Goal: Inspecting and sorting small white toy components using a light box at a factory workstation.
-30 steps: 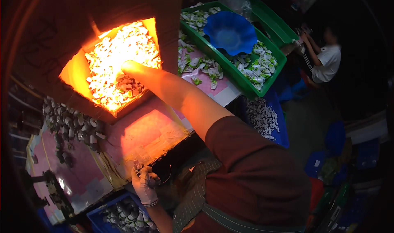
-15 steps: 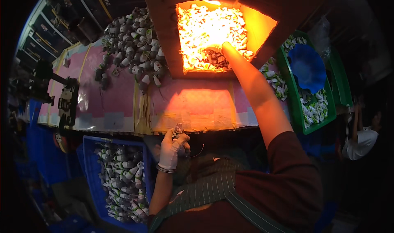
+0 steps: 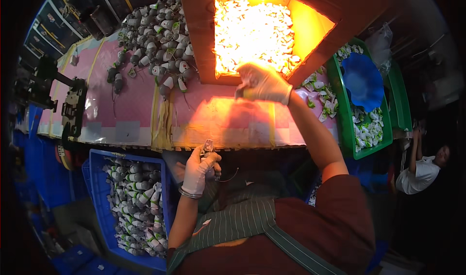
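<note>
My left hand [image 3: 196, 172], in a pale glove, is closed round a small grey stuffed toy [image 3: 210, 173]. A small printed tag [image 3: 208, 145] stands up from its fingertips, and a thin cord trails to the right. My right hand [image 3: 266, 85], gloved too and blurred, is at the lower edge of a cardboard box's opening, its fingers drawn together round something small I cannot make out. Inside the brightly lit cardboard box [image 3: 203, 56] lies a heap of small pale pieces [image 3: 255, 32].
Grey-and-white stuffed toys [image 3: 162, 47] are piled on the pink-covered table [image 3: 136, 100]. More fill a blue crate [image 3: 92, 178] below. A green tray [image 3: 348, 129] at the right holds white-and-green pieces and a blue scalloped bowl [image 3: 364, 78]. Another person [image 3: 417, 175] is at the far right.
My right hand has come back from inside the lit box to its front edge. My left hand still grips the stuffed toy, nearly in place. The view has shifted slightly.
</note>
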